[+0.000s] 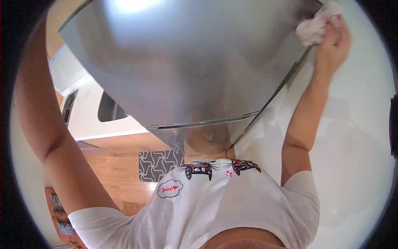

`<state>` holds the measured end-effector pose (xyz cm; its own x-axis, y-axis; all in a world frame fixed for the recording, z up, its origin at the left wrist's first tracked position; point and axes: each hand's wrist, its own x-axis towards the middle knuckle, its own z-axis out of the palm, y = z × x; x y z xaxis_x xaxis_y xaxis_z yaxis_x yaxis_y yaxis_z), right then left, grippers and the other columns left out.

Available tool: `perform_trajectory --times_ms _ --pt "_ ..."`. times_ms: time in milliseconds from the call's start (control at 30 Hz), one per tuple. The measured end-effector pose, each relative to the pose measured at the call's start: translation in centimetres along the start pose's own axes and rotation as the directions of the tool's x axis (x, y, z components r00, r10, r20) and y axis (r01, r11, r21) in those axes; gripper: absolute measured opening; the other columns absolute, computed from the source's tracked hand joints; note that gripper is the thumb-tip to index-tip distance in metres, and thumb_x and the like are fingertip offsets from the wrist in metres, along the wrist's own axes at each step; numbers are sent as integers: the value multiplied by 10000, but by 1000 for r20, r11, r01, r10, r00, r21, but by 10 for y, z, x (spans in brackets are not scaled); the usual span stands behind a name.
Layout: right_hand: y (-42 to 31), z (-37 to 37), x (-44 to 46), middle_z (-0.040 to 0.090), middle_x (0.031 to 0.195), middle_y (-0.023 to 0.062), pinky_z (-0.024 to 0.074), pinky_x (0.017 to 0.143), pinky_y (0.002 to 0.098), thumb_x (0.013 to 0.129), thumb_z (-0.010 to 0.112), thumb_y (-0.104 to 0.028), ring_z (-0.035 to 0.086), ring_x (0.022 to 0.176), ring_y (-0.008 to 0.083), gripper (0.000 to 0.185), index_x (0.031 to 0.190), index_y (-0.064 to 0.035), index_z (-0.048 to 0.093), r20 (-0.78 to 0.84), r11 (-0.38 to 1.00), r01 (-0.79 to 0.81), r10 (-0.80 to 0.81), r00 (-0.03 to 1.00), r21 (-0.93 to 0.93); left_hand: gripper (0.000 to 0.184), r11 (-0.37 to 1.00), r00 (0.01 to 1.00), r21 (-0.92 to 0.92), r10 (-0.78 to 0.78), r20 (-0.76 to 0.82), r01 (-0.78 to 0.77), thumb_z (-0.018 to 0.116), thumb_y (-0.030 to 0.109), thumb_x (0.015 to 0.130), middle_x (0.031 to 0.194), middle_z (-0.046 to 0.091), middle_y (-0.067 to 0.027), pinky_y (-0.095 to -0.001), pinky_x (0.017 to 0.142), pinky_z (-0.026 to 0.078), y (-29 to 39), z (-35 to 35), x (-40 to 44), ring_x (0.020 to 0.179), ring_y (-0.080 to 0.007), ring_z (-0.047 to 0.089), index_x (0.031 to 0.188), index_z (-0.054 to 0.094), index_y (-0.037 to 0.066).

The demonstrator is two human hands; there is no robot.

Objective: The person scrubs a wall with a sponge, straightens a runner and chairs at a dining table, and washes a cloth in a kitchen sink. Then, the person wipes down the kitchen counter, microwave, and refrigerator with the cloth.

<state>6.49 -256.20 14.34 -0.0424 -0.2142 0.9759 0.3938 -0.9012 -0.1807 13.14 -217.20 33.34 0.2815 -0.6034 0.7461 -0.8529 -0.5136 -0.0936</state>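
My right hand [333, 45] is closed on a crumpled white cloth [311, 31]. Cloth and hand are at the upper right edge of a large, glossy silver-grey refrigerator door [186, 74], and the cloth overlaps that edge. My left arm [41, 112] reaches up along the left side, but the hand itself lies outside the picture.
A white wall [356, 124] stands close along the right. On the left is a white counter [89, 106] with a sink [111, 108]. Below, a grey patterned mat [155, 167] lies on the wooden floor [110, 170]. A reddish-brown piece of furniture [62, 213] shows at lower left.
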Motion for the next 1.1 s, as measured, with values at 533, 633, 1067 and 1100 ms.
perform_trajectory --times_ms 533,633,1067,1100 --pt "-69 111 -222 469 1265 102 190 1024 568 811 483 -156 353 1237 331 393 1199 -176 547 271 972 197 -225 936 128 600 623 792 -524 -583 184 581 392 418 937 1000 541 -105 -311 832 448 15 198 -176 924 -175 541 1384 286 32" --pt "91 43 -222 505 1185 170 225 1031 482 871 436 -125 418 1145 360 341 1190 -37 518 197 989 141 -132 972 -33 605 412 642 -589 -724 252 695 427 427 927 965 541 -67 -291 803 445 0 239 -239 871 -162 549 1382 303 48" --pt "-22 112 -256 471 1197 171 217 1054 486 856 467 -102 354 1213 315 321 1160 -13 517 443 993 -92 115 889 -74 640 -122 267 -538 -764 587 834 407 473 913 1146 511 -119 -339 814 453 8 310 -344 964 -214 538 1418 218 129" --pt "-52 127 -261 531 1129 102 235 1036 501 797 517 -136 396 1195 295 256 1030 -145 624 434 999 -3 -11 901 32 651 -136 293 -566 -745 600 813 403 475 913 1179 497 -124 -349 827 448 11 325 -326 990 -224 532 1423 197 126"
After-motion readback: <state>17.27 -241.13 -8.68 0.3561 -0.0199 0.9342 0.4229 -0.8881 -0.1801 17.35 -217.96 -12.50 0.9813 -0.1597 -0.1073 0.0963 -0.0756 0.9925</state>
